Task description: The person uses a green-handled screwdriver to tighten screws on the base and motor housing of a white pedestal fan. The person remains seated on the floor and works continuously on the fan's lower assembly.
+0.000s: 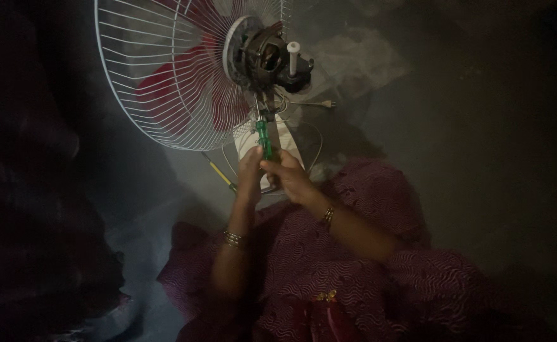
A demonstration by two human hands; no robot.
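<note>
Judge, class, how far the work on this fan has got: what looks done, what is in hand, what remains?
Done: the motor sits bare, no rear cover on it. In hand: the left hand and right hand grip a green-handled screwdriver, its tip under the motor. Left: the wire guard still encloses the red blades; a yellow-handled screwdriver lies unused on the floor.

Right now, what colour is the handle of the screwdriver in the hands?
Green handle, gripped by both the left hand and right hand; head view.

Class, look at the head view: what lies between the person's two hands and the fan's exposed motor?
A green-handled screwdriver spans that stretch in the head view: both hands, left and right, grip its handle, and its shaft runs up to the motor.
</note>
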